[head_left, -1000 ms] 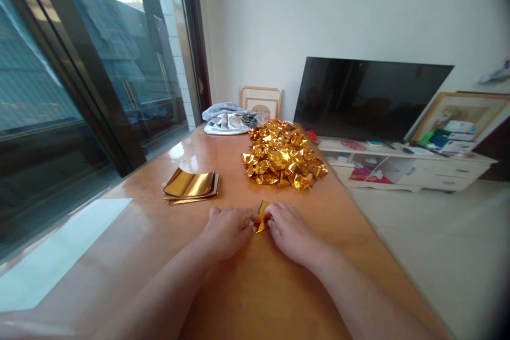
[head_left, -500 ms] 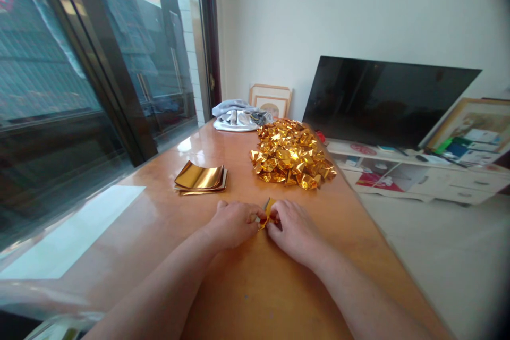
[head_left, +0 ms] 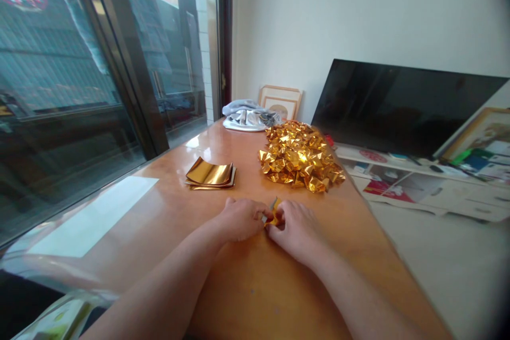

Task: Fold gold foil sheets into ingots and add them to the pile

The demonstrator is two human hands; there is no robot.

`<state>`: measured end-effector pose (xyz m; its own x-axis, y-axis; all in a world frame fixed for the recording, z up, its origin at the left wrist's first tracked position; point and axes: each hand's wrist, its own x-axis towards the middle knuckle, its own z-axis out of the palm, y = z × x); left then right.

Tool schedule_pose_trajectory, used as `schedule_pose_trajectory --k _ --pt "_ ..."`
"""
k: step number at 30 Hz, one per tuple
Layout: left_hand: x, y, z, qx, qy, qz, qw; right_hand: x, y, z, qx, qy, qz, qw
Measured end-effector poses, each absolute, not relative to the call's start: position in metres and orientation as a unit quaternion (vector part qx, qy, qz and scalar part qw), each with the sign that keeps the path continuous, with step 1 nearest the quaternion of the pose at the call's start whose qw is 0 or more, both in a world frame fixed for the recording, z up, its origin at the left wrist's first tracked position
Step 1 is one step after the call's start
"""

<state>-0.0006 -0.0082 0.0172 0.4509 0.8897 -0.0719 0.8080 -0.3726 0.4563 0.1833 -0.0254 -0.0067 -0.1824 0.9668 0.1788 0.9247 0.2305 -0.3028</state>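
Between my hands, just above the brown table (head_left: 239, 276), is a small piece of gold foil paper (head_left: 274, 216), partly folded and largely hidden by fingers. My left hand (head_left: 245, 219) pinches its left side, and my right hand (head_left: 295, 227) grips the right side with curled fingers. Beyond my left hand lies a stack of flat gold foil sheets (head_left: 211, 174), the top one curling up. A large heap of folded gold foil pieces (head_left: 298, 156) spreads over the table beyond my right hand.
A white sheet (head_left: 95, 215) lies at the table's left, near the glass door (head_left: 71, 117). Grey and white cloth (head_left: 249, 116) sits at the far end, with frames (head_left: 281, 101) behind. To the right, a television (head_left: 406, 109) stands on a low white cabinet (head_left: 434, 186).
The whole view has shifted, so the table things appear a little farther right. My fingers have moved slightly on the foil paper, and its shape between them differs.
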Motion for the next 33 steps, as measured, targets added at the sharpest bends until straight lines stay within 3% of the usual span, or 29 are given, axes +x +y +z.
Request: schedule_pose_trajectory --k 13,26,33 --pt "-0.001 -0.007 0.016 0.816 0.515 0.111 0.238 0.176 -0.029 -0.003 -0.625 -0.766 0.045 0.148" --pt "0.005 -0.011 0.020 0.802 0.546 0.104 0.219 0.210 -0.017 -0.011 -0.553 -0.781 0.165 0.240" --pt "0.003 -0.010 0.016 0.805 0.538 0.120 0.217 0.212 -0.030 0.004 -0.494 -0.847 0.121 0.158"
